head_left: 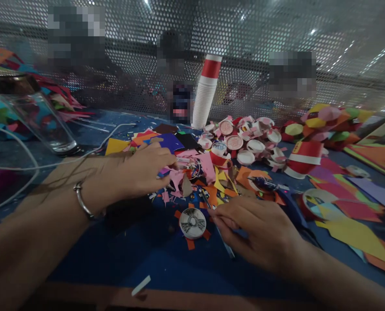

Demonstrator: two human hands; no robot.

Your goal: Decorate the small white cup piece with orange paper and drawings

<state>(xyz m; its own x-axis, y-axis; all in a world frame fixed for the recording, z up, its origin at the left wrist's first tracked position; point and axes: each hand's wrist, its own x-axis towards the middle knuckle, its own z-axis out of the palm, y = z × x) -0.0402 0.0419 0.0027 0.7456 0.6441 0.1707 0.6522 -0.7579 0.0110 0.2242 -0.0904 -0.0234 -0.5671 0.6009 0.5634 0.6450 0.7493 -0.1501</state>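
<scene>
My left hand (147, 168), with a silver bangle on the wrist, reaches over a heap of coloured paper scraps (179, 179). Its fingers are bent and a gap shows between them and the thumb; I see nothing held there. My right hand (249, 224) is closed around a thin pen-like stick (224, 239), dark toward its upper end, slanting down to the right. Between my hands lies a round white paper cup base (192, 223) with a dark drawn pattern and orange paper tabs around it.
Behind the scraps stand a tall stack of paper cups (205, 97) and a pile of cut cup bases (234, 142). A red-and-white cup (304, 159), a blue glue gun (288, 203) and coloured sheets (357, 233) lie right. At left are a glass bottle (46, 116) and a white cable (66, 165).
</scene>
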